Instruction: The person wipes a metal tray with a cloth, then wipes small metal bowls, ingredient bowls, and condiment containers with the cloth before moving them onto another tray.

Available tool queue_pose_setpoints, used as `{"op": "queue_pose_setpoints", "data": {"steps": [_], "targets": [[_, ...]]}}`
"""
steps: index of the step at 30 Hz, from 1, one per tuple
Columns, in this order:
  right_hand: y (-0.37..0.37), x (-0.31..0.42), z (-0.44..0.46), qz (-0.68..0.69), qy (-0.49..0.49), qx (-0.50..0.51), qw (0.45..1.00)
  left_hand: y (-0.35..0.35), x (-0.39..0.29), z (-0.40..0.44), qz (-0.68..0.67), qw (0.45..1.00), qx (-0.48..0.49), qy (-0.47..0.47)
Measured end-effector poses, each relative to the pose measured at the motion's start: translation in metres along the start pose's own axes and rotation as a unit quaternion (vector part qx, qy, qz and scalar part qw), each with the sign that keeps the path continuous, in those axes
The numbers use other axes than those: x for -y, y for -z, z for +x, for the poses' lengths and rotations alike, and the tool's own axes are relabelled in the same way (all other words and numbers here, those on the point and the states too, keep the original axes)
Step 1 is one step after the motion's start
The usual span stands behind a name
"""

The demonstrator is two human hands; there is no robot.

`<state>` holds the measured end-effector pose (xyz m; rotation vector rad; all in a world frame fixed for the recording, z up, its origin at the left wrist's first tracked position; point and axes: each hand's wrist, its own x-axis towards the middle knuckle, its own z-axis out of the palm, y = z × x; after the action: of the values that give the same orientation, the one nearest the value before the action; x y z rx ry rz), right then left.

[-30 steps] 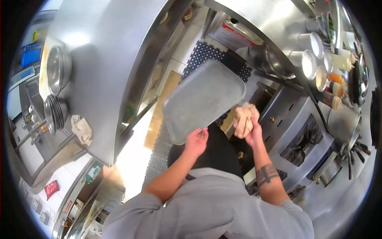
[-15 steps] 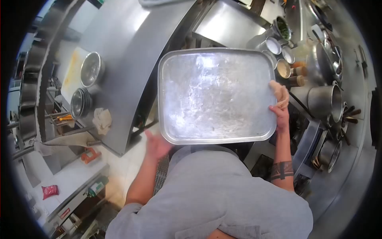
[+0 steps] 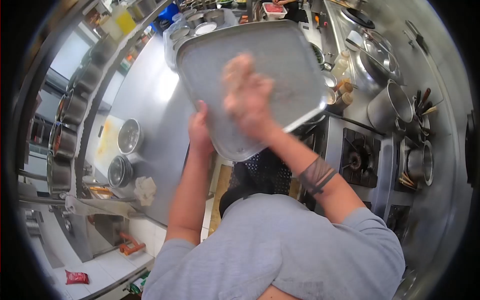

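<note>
Two bare hands are at one metal tray, which is raised in front of the person and stands tilted, between the steel worktable on the left and the stove on the right. The left hand grips the tray at its left edge, near the lower corner, and the thumb points upward along the rim. The right hand is over the tray's flat face, in the left half of it. This hand is blurred, so I cannot tell if its fingers are spread or closed around something.

On the worktable there is a metal bowl, and just beside it a stack of bowls; a pale crumpled cloth lies near these, close to the table edge. On the right side, behind the stove, stands a tall pot. Several squeeze bottles are to the right of the tray, upright and near together.
</note>
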<state>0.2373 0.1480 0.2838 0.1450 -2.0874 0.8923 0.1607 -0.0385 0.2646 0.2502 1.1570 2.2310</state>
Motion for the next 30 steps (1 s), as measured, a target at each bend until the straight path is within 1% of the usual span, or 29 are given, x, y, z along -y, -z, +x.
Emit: {"op": "queue_pose_setpoints", "data": {"steps": [1, 2, 3, 4, 5, 6, 7, 8, 10, 11, 12, 13, 14, 15, 16, 17, 18, 19, 20, 21, 22, 23, 24, 26, 27, 28, 29, 30], "targets": [[0.0, 0.041, -0.017, -0.024, 0.072, 0.069, 0.995, 0.023, 0.0, 0.012, 0.005, 1.0, 0.007, -0.002], [0.003, 0.071, -0.026, -0.049, 0.143, 0.139, 0.979, 0.06, -0.001, 0.027, -0.098, 0.98, 0.17, -0.021], [0.009, 0.067, -0.031, -0.049, 0.148, 0.134, 0.979, 0.059, -0.009, 0.024, -0.146, 0.957, 0.249, -0.036], [0.023, 0.051, -0.042, 0.006, 0.123, 0.224, 0.967, 0.057, -0.018, 0.02, -0.192, 0.924, 0.328, -0.044], [0.041, 0.037, -0.051, 0.06, 0.096, 0.314, 0.943, 0.013, -0.035, -0.01, -0.154, 0.98, 0.115, -0.049], [0.063, 0.019, -0.038, 0.052, 0.078, 0.284, 0.954, -0.01, -0.043, -0.035, -0.11, 0.987, -0.105, -0.052], [0.083, 0.008, -0.017, 0.074, 0.082, 0.208, 0.972, -0.008, -0.045, -0.045, -0.105, 0.988, -0.106, -0.047], [0.091, -0.025, -0.005, -0.001, 0.105, 0.172, 0.98, -0.004, -0.045, -0.052, -0.101, 0.988, -0.104, -0.053], [0.107, -0.091, 0.018, -0.155, 0.135, 0.091, 0.974, 0.005, -0.038, -0.061, -0.026, 0.994, -0.093, -0.047], [0.094, -0.141, 0.025, -0.281, 0.073, 0.037, 0.956, 0.005, -0.034, -0.064, -0.023, 0.995, -0.09, -0.047], [0.077, -0.164, 0.046, -0.351, 0.029, -0.087, 0.932, 0.001, -0.026, -0.066, 0.032, 0.995, -0.092, -0.015], [0.057, -0.166, 0.063, -0.414, -0.015, -0.21, 0.886, -0.005, -0.019, -0.066, 0.087, 0.992, -0.093, 0.017], [0.059, -0.131, 0.087, -0.368, -0.091, -0.09, 0.921, -0.015, -0.013, -0.063, 0.089, 0.992, -0.089, 0.016], [0.059, -0.089, 0.111, -0.313, -0.163, 0.033, 0.935, -0.027, -0.005, -0.059, 0.116, 0.989, -0.092, 0.001], [0.027, -0.075, 0.107, -0.243, -0.113, -0.019, 0.963, -0.036, -0.001, -0.056, 0.142, 0.985, -0.097, -0.015], [-0.004, -0.058, 0.095, -0.17, -0.063, -0.069, 0.981, -0.049, -0.006, -0.053, 0.12, 0.99, -0.076, -0.013], [-0.028, -0.023, 0.077, -0.136, -0.008, -0.076, 0.988, -0.035, -0.004, -0.045, 0.118, 0.99, -0.075, -0.011], [-0.039, 0.009, 0.052, -0.101, 0.048, -0.08, 0.99, -0.007, 0.0, -0.033, 0.183, 0.98, -0.033, -0.064], [-0.032, 0.032, 0.032, -0.009, 0.096, -0.022, 0.995, -0.006, -0.001, -0.032, 0.215, 0.972, -0.012, -0.093], [-0.026, 0.046, 0.024, 0.085, 0.142, 0.038, 0.986, -0.006, -0.003, -0.03, 0.244, 0.962, 0.007, -0.122], [-0.017, 0.035, 0.033, 0.085, 0.144, 0.04, 0.985, -0.029, -0.014, -0.043, 0.24, 0.96, -0.047, -0.135], [0.0, 0.015, 0.046, 0.034, 0.194, 0.032, 0.98, -0.04, -0.016, -0.056, 0.234, 0.956, -0.103, -0.142], [0.015, -0.011, 0.058, -0.015, 0.243, 0.024, 0.97, -0.032, -0.012, -0.065, 0.233, 0.956, -0.11, -0.139], [0.039, -0.085, 0.092, -0.126, 0.184, -0.019, 0.975, -0.02, -0.01, -0.072, 0.281, 0.95, -0.076, -0.116], [0.047, -0.123, 0.097, -0.089, 0.113, -0.041, 0.989, -0.021, -0.01, -0.071, 0.28, 0.95, -0.079, -0.118], [0.054, -0.129, 0.102, -0.053, 0.04, -0.062, 0.996, -0.023, -0.008, -0.07, 0.297, 0.947, -0.061, -0.11], [0.046, -0.129, 0.1, -0.052, 0.043, -0.059, 0.996, -0.026, -0.006, -0.068, 0.313, 0.943, -0.043, -0.104], [0.035, -0.092, 0.097, 0.033, -0.045, -0.092, 0.994, -0.029, -0.003, -0.061, 0.311, 0.943, -0.045, -0.106]]}}
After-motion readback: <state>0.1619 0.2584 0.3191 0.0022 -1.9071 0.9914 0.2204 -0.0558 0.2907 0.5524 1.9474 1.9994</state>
